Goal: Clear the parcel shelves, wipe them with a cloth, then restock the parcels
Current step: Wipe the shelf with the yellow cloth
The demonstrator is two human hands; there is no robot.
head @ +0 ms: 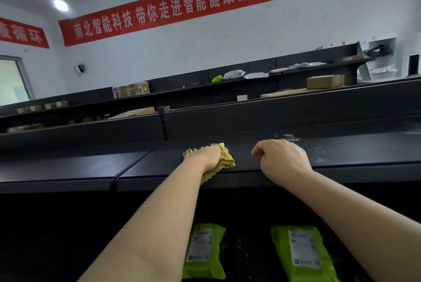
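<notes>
A yellow-green cloth (226, 158) lies bunched on the dark top shelf (91, 165), pressed down near the front edge by my left hand (210, 156), which grips it. My right hand (282, 158) rests beside it to the right on the same shelf, fingers curled with nothing in them. Pale dust streaks (319, 145) mark the shelf to the right of my right hand. On the shelf below lie two green parcels (204, 252) (303, 256) with white labels, partly hidden by my forearms.
Behind this shelf runs another row of dark shelving (250, 90) with cardboard boxes (324, 81) (131, 90) and grey mailer bags (234, 74). Red banners (175, 6) hang on the white wall. A vertical divider (165, 124) splits the back panel.
</notes>
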